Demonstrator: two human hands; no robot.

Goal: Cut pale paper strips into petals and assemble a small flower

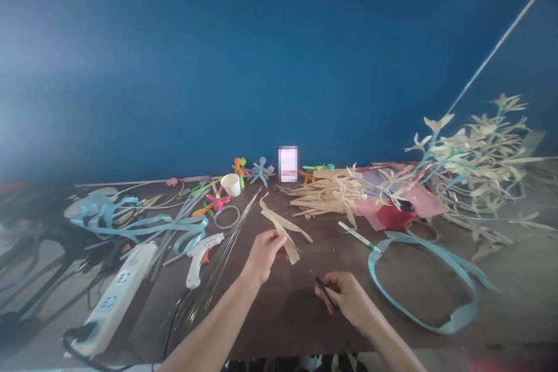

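Observation:
My left hand (265,253) pinches a strip of pale dried husk (291,253) over the brown table (279,319). Another husk strip (296,228) lies just beyond it. To the right, my right hand (337,292) is closed around dark scissors (323,286), whose tips point up and left toward the husk's lower end without touching it. A pile of husk strips (322,196) rests at the back.
A white glue gun (200,258), thin wires (231,238) and a power strip (115,296) lie left. A paper cup (231,185) stands behind. Blue ribbon (453,264), a marker (358,236), red tape dispenser (396,215) and husk flowers (479,145) are right.

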